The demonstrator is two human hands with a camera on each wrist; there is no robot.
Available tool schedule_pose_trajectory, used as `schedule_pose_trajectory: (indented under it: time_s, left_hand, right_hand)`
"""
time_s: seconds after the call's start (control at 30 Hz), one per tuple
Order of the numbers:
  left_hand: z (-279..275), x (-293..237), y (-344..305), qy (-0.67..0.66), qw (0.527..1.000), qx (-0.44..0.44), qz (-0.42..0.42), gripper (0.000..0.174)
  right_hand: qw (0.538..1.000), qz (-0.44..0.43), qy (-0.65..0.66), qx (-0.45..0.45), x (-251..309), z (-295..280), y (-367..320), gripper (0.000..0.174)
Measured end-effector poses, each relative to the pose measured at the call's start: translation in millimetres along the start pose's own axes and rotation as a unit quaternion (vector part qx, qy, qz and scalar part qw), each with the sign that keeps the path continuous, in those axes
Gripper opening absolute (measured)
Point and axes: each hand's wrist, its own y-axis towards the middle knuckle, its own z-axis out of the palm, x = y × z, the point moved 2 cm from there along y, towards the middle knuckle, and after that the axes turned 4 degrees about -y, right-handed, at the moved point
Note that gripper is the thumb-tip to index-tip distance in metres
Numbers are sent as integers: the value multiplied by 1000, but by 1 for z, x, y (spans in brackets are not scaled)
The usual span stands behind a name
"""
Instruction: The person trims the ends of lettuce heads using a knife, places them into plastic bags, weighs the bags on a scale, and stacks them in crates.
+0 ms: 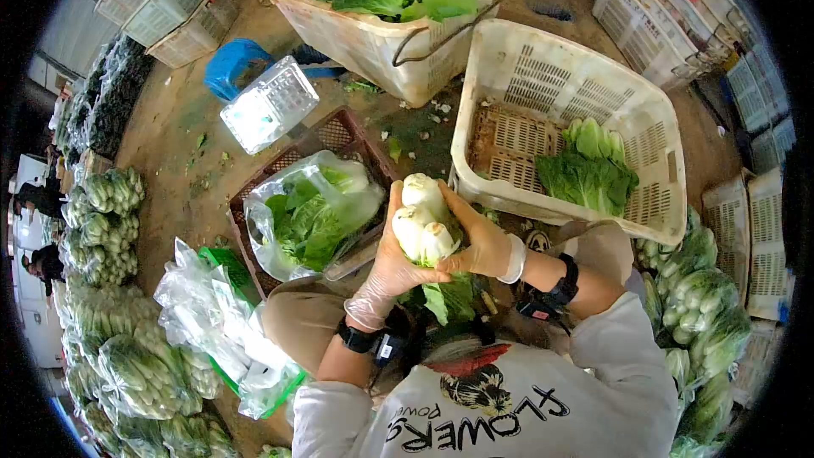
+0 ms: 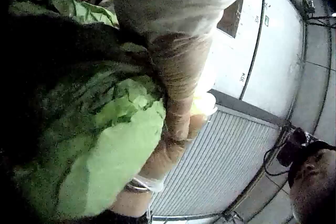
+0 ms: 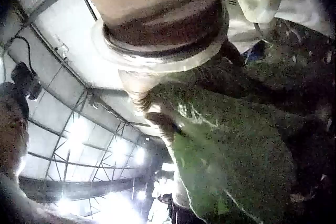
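Note:
Between both hands is a bunch of leafy greens (image 1: pixel 421 225), like bok choy, its pale stem bases turned up and its green leaves (image 2: pixel 115 150) hanging below. My left hand (image 1: pixel 388 256), in a clear thin glove, grips the bunch from the left. From the other side my right hand (image 1: pixel 485 242) grips it too, with a glove cuff (image 3: pixel 157 61) at the wrist. Just to the left sits a brown crate (image 1: pixel 365 136) with a clear plastic bag of greens (image 1: pixel 314 216). More greens (image 1: pixel 589 165) lie in the white crate (image 1: pixel 572 55) to the right.
Another white crate (image 1: pixel 365 38), heaped with leaves, stands ahead. A blue stool-like object (image 1: pixel 233 68) and a clear plastic box (image 1: pixel 271 103) are at front left. Plastic bags (image 1: pixel 203 305) lie over a green basket (image 1: pixel 229 276). Bagged greens (image 1: pixel 140 373) line the left side.

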Motion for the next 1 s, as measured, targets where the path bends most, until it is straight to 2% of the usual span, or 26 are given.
schedule_pose_trajectory:
  time_s: [0.1,0.13,0.17,0.2,0.23,0.27,0.3,0.37,0.4,0.43,0.5,0.53,0.57,0.63,0.7,0.8,0.87,0.9,0.97,1.0]
  left_hand:
    - [2,-5,1,-19,999,26,11,146]
    - [0,-7,1,-58,996,62,2,146]
    - [-2,-10,2,-98,990,99,-7,146]
    - [1,-18,2,-155,982,97,-41,145]
    - [-1,-18,2,-141,983,91,-70,143]
    - [3,-15,3,-105,991,69,-53,141]
    - [6,-12,4,-68,996,47,-36,140]
    - [1,5,5,-108,992,37,-46,138]
    - [3,8,7,-152,987,25,-55,136]
    - [4,10,6,-155,986,22,-55,136]
    - [3,8,7,-103,991,35,-78,133]
    - [-4,24,16,-221,965,69,-119,132]
    - [-7,29,11,-221,965,68,-120,132]
    - [7,3,7,-108,988,66,-86,132]
    - [6,5,7,-125,986,66,-88,135]
    - [7,6,6,-125,981,131,-65,140]
    - [5,9,6,-114,982,118,-89,138]
    - [4,9,6,-102,983,106,-109,135]
    - [2,5,8,-71,985,107,-117,132]
    - [0,4,9,-39,986,109,-122,128]
  right_hand:
    - [999,7,32,2,4,-5,-8,120]
    - [999,-10,35,-11,0,-6,-12,113]
    - [999,-10,36,-11,-2,-6,-14,113]
    - [998,0,70,-1,-3,-7,-15,109]
    - [994,10,105,10,-2,-7,-17,105]
    - [996,2,92,-11,1,-6,-20,94]
    - [996,1,93,-11,0,-1,-22,94]
    - [995,2,88,-41,-11,6,-25,84]
    - [994,-28,-83,-64,-5,5,-23,68]
    - [994,-26,-84,-60,1,-1,-25,68]
    - [953,-72,-289,-59,19,-15,-25,59]
    - [966,-76,-241,-59,18,-16,-25,55]
    - [966,-75,-240,-59,19,-16,-25,55]
    - [996,59,-47,-37,18,-15,-25,54]
    - [995,35,-73,-61,18,-14,-24,52]
    - [995,34,-12,-90,17,-12,-24,47]
    - [993,0,-89,-77,20,-15,-23,45]
    - [993,2,-88,-76,18,-15,-22,45]
    - [995,70,31,-60,9,-16,-21,39]
    - [993,85,40,-69,9,-17,-21,26]
